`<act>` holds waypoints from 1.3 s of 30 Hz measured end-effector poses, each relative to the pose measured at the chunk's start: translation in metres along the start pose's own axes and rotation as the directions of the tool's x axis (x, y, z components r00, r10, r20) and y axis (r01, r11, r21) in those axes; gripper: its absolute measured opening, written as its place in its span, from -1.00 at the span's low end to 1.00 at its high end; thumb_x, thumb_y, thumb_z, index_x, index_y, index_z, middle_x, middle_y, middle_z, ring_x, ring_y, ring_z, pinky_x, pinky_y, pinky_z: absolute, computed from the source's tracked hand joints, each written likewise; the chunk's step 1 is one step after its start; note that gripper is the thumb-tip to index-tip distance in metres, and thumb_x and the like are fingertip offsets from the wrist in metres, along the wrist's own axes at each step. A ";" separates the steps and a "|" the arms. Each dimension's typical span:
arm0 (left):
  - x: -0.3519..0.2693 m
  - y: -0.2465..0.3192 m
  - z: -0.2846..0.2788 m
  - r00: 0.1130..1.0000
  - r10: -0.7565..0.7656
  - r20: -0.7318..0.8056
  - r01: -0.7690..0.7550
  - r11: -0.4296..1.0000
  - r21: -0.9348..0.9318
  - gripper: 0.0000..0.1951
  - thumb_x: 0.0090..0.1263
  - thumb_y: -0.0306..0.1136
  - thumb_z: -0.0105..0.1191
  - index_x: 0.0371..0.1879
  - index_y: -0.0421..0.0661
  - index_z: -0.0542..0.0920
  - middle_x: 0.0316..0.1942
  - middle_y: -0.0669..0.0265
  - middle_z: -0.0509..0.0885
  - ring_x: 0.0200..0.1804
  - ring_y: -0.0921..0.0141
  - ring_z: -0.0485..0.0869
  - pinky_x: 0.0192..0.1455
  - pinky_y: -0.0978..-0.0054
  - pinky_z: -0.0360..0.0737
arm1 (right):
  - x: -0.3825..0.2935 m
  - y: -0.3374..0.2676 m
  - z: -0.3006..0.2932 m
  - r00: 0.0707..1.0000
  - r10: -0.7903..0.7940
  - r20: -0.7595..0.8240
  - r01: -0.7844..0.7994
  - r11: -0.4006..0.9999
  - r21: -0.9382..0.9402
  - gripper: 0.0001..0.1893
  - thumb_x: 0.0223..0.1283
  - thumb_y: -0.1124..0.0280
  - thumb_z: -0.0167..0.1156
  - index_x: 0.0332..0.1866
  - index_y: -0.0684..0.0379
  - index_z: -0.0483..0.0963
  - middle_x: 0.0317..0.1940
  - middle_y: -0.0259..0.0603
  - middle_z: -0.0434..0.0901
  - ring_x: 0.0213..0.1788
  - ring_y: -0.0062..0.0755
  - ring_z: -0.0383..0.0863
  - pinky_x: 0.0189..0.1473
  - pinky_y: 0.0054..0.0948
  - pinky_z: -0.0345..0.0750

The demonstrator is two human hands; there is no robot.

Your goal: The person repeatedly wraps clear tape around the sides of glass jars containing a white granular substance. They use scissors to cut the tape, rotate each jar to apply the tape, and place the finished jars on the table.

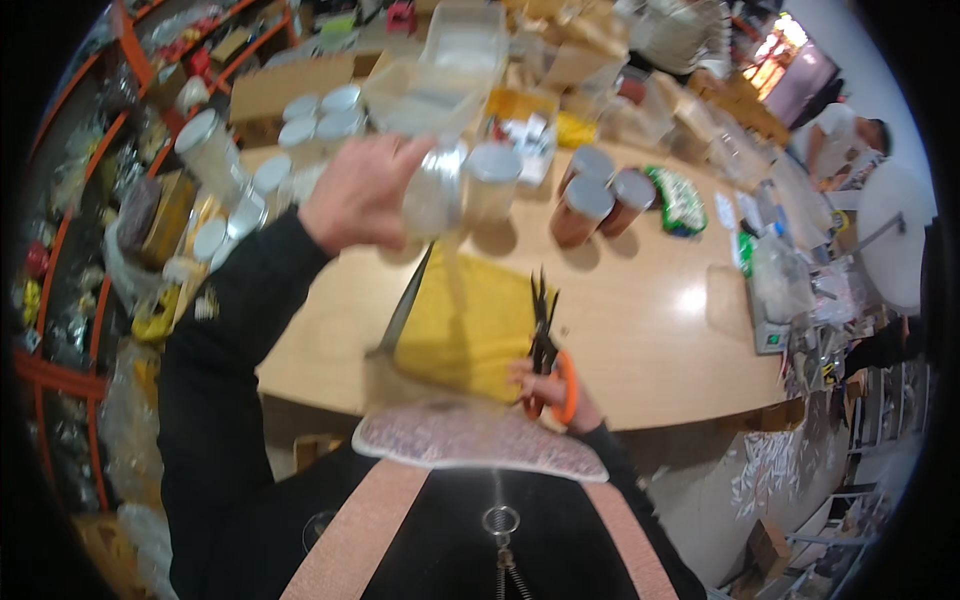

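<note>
My left hand (367, 195) grips a clear jar (435, 196), blurred by motion, above the wooden table (637, 337). Right beside it another clear jar with a grey lid (493, 184) stands on the tabletop. My right hand (551, 391) holds scissors (568, 390) with orange handles; their dark blades point away from me and look doubled by blur. Between my hands lies a yellow sheet or bag (465, 322), whose near edge is hidden behind a brownish blurred flap. Its exact material cannot be made out.
Three jars with reddish-brown contents (581, 214) stand right of centre, next to a green and white packet (679, 201). Several grey-lidded jars (341, 124) stand at the back left. A digital scale (771, 339) sits at the right edge. A person (844, 142) is further right.
</note>
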State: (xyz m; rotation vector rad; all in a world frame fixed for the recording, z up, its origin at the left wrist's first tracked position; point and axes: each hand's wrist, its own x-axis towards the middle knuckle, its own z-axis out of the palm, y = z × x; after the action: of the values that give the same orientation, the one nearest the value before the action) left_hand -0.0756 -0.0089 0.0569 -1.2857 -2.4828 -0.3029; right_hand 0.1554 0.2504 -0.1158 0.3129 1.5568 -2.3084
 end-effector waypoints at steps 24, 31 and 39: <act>0.027 0.030 -0.046 0.951 -0.114 0.288 0.093 0.992 0.088 -0.06 -0.45 -0.43 0.37 0.19 -0.12 0.36 -0.14 0.01 0.59 -0.07 0.03 0.59 -0.11 0.23 0.59 | 0.042 -0.222 0.051 0.953 -0.027 0.302 0.302 0.175 -0.937 -0.42 -0.12 0.31 0.52 0.04 0.32 0.48 -0.32 -0.20 0.63 -0.24 -0.41 0.60 -0.12 -0.44 0.51; 0.033 0.018 -0.036 0.930 -0.179 0.322 0.216 0.973 -0.083 0.01 -0.51 -0.39 0.42 0.22 -0.13 0.34 -0.08 0.03 0.59 -0.01 0.04 0.58 0.01 0.28 0.55 | 0.047 -0.208 0.046 0.969 0.017 0.245 0.225 0.337 -0.914 -0.58 0.03 0.12 0.46 -0.19 0.24 0.54 -0.65 -0.37 0.46 -0.68 -0.68 0.44 -0.68 -0.65 0.35; -0.048 0.001 0.056 0.872 -0.181 0.456 0.408 -0.246 -0.879 0.02 -0.34 -0.37 0.32 0.35 -0.19 0.24 0.16 0.23 0.50 0.16 0.30 0.48 0.24 0.41 0.39 | 0.096 0.012 -0.089 0.810 -0.547 -0.209 -0.185 0.100 -0.978 -0.56 0.00 0.08 0.39 -0.41 0.30 0.45 -0.50 0.10 0.61 -0.38 0.16 0.61 -0.31 -0.06 0.52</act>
State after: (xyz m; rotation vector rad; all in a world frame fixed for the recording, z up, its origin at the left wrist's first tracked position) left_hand -0.0597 -0.0253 -0.0130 -0.7902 -2.3133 -2.9297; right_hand 0.0710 0.3140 -0.1945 0.3894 3.1998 -0.6242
